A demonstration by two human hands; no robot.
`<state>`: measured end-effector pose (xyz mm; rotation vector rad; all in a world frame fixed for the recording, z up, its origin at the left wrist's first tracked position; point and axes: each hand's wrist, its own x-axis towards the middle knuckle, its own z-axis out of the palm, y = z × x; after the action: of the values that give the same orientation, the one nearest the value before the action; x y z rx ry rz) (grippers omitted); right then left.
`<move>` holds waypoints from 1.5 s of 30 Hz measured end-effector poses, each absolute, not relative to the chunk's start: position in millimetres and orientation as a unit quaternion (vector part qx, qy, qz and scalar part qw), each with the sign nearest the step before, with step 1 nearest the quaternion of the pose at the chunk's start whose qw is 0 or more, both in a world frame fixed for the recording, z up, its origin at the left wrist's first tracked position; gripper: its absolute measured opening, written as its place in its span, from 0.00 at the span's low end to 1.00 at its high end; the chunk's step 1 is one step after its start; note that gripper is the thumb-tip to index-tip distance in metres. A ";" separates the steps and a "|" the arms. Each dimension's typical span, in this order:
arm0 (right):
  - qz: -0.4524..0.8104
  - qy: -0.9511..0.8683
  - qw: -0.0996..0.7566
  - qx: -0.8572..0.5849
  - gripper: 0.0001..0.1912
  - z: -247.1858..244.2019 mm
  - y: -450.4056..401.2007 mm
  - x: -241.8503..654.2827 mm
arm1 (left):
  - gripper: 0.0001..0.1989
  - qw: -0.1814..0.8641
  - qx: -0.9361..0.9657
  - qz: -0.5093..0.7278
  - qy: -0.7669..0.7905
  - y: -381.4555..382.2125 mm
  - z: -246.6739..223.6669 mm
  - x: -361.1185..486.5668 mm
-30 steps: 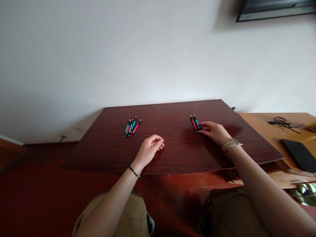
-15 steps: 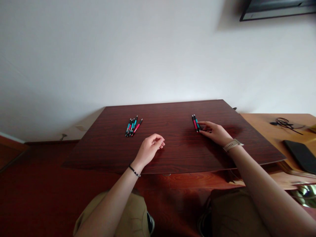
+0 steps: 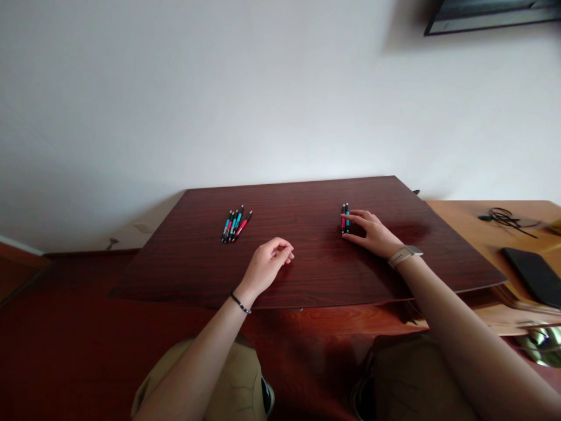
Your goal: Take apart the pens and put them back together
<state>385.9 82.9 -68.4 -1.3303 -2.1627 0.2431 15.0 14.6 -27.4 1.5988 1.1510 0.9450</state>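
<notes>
Two pens, a pink-and-black pen [image 3: 343, 222] and a teal-and-black pen [image 3: 347, 215], lie side by side on the dark wooden table [image 3: 298, 204]. Over them reaches my right hand [image 3: 372, 233], its index finger across the pens and its thumb near their lower ends, thumb and fingers apart. My left hand [image 3: 270, 261] rests near the table's front edge, fingers loosely curled together with nothing visible in them. Beyond it to the left is a loose bunch of several teal and pink pens [image 3: 232, 225], one pink pen [image 3: 242, 225] slanting at its right side.
A lighter wooden table [image 3: 464, 222] adjoins on the right, bearing a black cable [image 3: 506, 218] and a dark flat device [image 3: 532, 275]. Behind stands a white wall [image 3: 263, 93], with a screen [image 3: 495, 14] mounted at upper right.
My right hand has shifted slightly left, its index finger now over the two pens, which have turned to lie straighter. My left hand has hardly moved.
</notes>
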 end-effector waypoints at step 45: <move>0.091 -0.763 0.372 -0.521 0.24 -42.9 57.7 358.1 | 0.07 0.086 0.753 0.340 0.556 33.0 -23.1 -12.3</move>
<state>358.1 57.7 -42.9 -1.3363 -1.9552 0.2339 -12.3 33.0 -23.1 2.2452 1.6580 1.0123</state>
